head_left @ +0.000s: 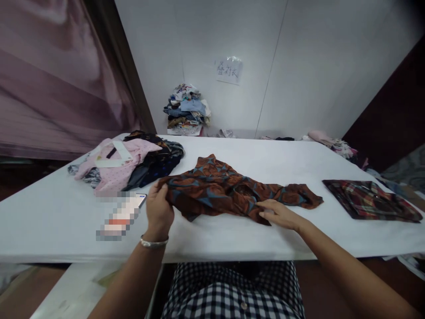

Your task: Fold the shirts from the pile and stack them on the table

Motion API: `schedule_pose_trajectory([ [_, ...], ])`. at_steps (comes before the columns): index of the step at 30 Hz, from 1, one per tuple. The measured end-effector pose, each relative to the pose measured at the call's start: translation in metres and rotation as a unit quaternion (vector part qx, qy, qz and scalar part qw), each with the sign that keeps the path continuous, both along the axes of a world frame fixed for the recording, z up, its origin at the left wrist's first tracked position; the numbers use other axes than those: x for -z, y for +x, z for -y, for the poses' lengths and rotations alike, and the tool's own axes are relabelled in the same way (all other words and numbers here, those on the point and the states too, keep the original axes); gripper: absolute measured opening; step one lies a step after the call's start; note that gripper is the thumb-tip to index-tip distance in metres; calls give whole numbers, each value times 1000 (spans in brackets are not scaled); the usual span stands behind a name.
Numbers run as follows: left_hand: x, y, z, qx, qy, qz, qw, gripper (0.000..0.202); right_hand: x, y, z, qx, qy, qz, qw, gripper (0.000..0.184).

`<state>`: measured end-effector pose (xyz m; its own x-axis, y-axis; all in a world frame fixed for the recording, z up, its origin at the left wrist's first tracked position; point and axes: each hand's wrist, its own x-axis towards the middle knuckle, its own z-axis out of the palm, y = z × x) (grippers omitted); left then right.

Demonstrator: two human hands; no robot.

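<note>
Your left hand (pixel 159 208) is clenched on the left edge of the rumpled brown-and-blue patterned fabric shirt (pixel 226 190), and your right hand (pixel 280 215) lies flat and released on its lower right hem.

The shirt sits mid-table on the white cloth-covered table (pixel 232 241), bunched and creased. Only one side is truly gripped, so a pull from the left could drag the cloth from under your flat palm and set the wrinkles. The blurred flat phone (pixel 122 217) lies just beside your left wrist, near the edge, and a sweep could knock it. The heap of pink and dark garments (pixel 126 164) lies close enough to snag.
</note>
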<state>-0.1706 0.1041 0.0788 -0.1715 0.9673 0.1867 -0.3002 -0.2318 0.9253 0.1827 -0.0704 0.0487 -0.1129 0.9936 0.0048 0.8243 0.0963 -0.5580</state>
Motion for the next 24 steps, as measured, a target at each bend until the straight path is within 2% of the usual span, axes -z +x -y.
schedule_pose_trajectory([
  [2,6,-9,-9,-17,-18,5,1000,28,6,-1,-7,-6,31,50,998,46],
  [4,14,-15,-14,-6,-46,-37,998,33,11,-2,-17,-6,57,98,994,43],
  [6,19,-18,-14,-8,-44,-148,988,41,14,-4,-24,2,76,108,991,28],
  [7,19,-18,-11,-25,-18,-223,974,44,15,-5,-27,6,86,93,992,23],
  [10,16,-9,4,-61,130,-432,890,42,15,-9,-32,16,122,-20,992,23],
  [12,13,5,18,-5,212,-500,840,32,15,-7,-37,38,145,-103,983,24],
  [14,14,25,28,94,251,-539,798,27,15,1,-46,83,159,-136,974,30],
  [17,18,54,34,202,268,-607,720,28,15,18,-64,147,124,-89,977,49],
  [20,16,70,34,233,268,-677,645,31,11,32,-75,141,27,-8,990,63],
  [22,7,71,34,241,266,-713,603,31,6,37,-76,115,-10,70,991,59],
  [24,-3,64,38,253,254,-744,563,25,0,39,-72,91,-25,142,985,44],
])
